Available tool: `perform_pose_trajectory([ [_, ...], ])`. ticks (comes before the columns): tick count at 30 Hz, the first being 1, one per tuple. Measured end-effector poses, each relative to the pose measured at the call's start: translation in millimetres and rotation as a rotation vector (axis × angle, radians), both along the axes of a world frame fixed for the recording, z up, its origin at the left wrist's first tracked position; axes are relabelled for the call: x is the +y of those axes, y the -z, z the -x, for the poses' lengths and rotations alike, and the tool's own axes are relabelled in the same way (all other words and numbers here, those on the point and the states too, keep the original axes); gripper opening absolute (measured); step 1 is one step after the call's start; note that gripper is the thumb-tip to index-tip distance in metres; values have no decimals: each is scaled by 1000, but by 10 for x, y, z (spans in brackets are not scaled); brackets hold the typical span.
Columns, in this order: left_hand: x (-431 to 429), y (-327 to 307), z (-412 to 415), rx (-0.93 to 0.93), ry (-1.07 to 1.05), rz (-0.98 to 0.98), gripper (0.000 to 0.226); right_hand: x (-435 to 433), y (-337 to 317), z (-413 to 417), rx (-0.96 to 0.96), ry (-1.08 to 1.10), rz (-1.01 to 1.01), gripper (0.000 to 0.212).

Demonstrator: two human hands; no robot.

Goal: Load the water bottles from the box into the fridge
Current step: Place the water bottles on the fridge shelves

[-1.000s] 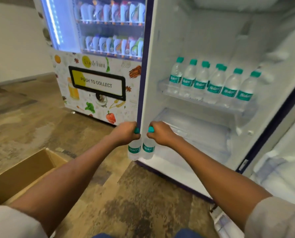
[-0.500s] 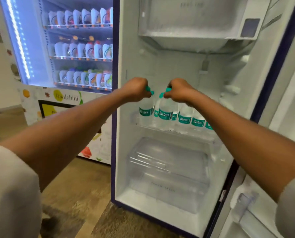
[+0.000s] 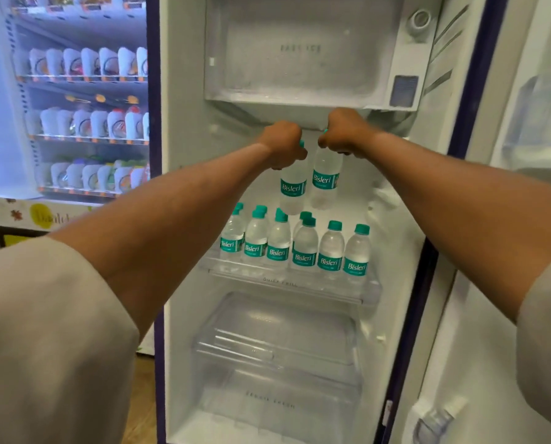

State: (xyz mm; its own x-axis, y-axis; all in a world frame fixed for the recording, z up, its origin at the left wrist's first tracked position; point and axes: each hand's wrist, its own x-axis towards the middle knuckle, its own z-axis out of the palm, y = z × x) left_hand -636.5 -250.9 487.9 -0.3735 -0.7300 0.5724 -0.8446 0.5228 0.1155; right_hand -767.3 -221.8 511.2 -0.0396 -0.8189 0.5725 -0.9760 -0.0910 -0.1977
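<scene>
My left hand (image 3: 283,144) grips a small water bottle (image 3: 292,190) by its teal cap, and my right hand (image 3: 344,131) grips a second bottle (image 3: 325,181) the same way. Both bottles hang upright inside the open fridge, side by side, just under the freezer compartment (image 3: 300,52). Below them several bottles with teal caps and labels (image 3: 303,248) stand in rows on the clear fridge shelf (image 3: 283,283). The box is out of view.
A clear crisper drawer (image 3: 277,344) sits under the shelf. The fridge door (image 3: 505,283) stands open at the right. A lit vending machine (image 3: 85,123) with rows of pouches stands at the left.
Both hands have carried their bottles from low near the fridge's bottom edge up and into the fridge, above the shelf's rows. The view has tilted up and the box has left it.
</scene>
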Motion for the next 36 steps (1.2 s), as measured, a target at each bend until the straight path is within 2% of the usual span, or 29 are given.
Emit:
perform_pose_trajectory([
  [2, -56, 18, 153, -8, 12, 24, 26, -40, 7, 118, 31, 48, -21, 24],
  [5, -174, 61, 364, 6, 27, 44, 23, -107, 10, 247, 102, 126, -67, 10],
  [7, -277, 105, 493, 8, 38, 48, 23, -178, 25, 319, 173, 192, -121, 28],
  [9, -367, 144, 591, 6, 53, 57, 22, -263, 55, 385, 215, 247, -153, 36],
  [13, -518, 257, 765, 8, 80, 21, 22, -434, 162, 505, 233, 348, -224, 29],
  [24, -886, 901, 1095, -91, 32, -197, 30, -772, 805, 688, 217, 382, -292, 29],
  [36, -1151, 1190, 1207, -243, 8, -270, 33, -1001, 1215, 771, 216, 345, -385, 32],
])
